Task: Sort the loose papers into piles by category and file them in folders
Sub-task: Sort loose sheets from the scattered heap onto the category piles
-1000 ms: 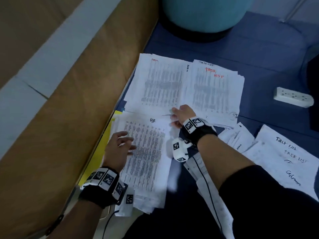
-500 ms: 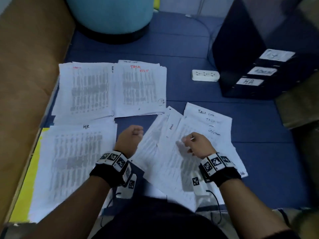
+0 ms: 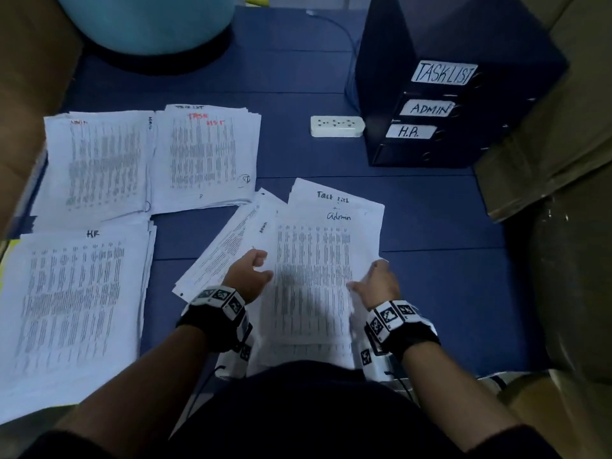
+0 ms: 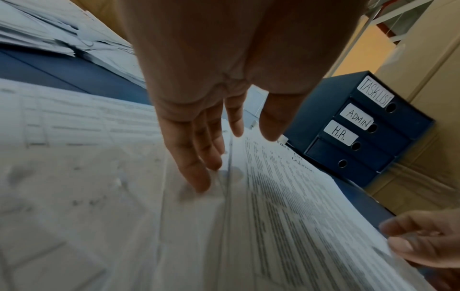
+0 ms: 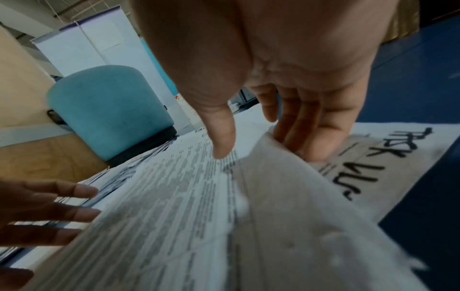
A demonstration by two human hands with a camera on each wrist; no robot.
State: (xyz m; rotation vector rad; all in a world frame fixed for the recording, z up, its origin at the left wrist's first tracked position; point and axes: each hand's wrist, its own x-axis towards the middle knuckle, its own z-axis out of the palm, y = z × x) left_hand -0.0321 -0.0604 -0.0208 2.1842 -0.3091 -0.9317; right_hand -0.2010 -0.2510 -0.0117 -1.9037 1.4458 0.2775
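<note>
Both hands flank the near sheet marked Admin (image 3: pixel 313 276): left hand (image 3: pixel 247 278), fingers straight, rests at its left edge; right hand (image 3: pixel 379 286) pinches its lifted right edge

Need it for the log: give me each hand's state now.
Left hand: open, fingers straight, resting on the loose papers.
Right hand: holding the edge of the "Admin" sheet.

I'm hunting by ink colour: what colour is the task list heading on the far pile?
Red, handwritten atop the far task list pile; clearest in the head view.
</note>
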